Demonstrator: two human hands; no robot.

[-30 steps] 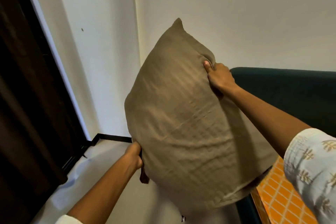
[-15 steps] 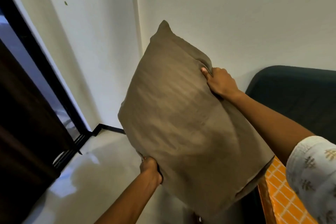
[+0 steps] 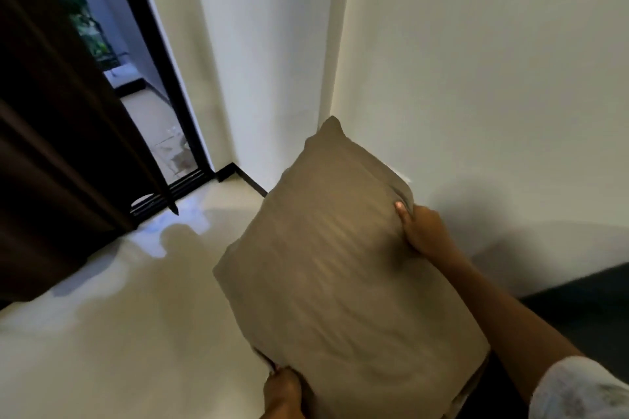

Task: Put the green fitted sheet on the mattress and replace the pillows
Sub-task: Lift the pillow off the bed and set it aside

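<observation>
**Brown pillow held in both hands over the floor by the wall corner**

The pillow (image 3: 340,275) is off every surface, tilted, its pointed upper corner toward the corner where two white walls (image 3: 476,78) meet. The right hand (image 3: 423,231) grips its upper right edge, thumb pressed on the front face and the other fingers hidden behind the fabric. The left hand (image 3: 282,391) pinches the lower left corner from below, fingers curled into the cloth there; most of that hand is cut off by the bottom of the view.

To the left of the left-hand grip, the pale glossy floor (image 3: 119,333) stretches open as far as a dark brown curtain (image 3: 58,146), which hangs in front of a black-framed glass door (image 3: 153,78). Beyond the pillow's top corner a black skirting strip (image 3: 245,177) runs along the foot of the wall. The pillow's upper right edge lies near the right-hand wall; whether it touches cannot be told.

Below and to the right of the right-hand grip, past the forearm, a dark, blurred surface (image 3: 585,289) meets the wall. A pale patterned sleeve (image 3: 578,391) covers the right upper arm at the lower right corner.

The pillow's cover is blurred, with faint stripes showing across its front.
</observation>
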